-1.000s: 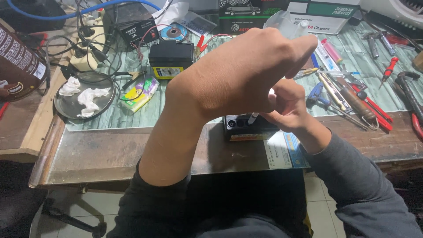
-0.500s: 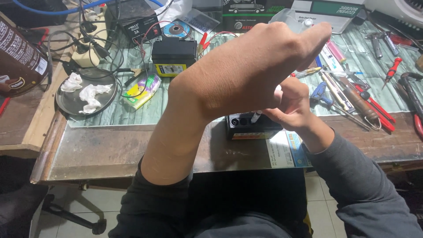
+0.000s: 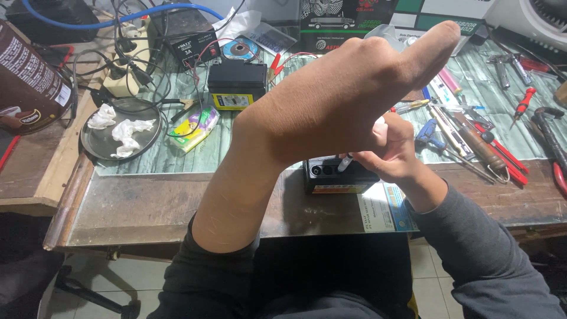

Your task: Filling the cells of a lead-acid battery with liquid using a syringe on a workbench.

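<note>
My left hand (image 3: 336, 100) is raised close to the camera with its back toward me and the thumb stretched up to the right. Its fingers curl away out of sight, so what they hold is hidden. Behind and below it, my right hand (image 3: 394, 158) pinches a thin pen-like tool (image 3: 344, 163), tip pointing down-left. The tip rests at the round holes on top of a small black battery (image 3: 331, 178) standing near the table's front edge. My left forearm hides part of that battery.
A second black battery (image 3: 236, 82) with clip leads stands further back, by a black charger box (image 3: 186, 38) and tangled cables. A round dark tray (image 3: 94, 147) with crumpled tissue lies left, beside a brown container (image 3: 29, 82). Screwdrivers and pliers (image 3: 472, 139) lie at the right.
My left hand has risen slightly and its thumb points further up and right. My right hand stays over the front battery with the tool.
</note>
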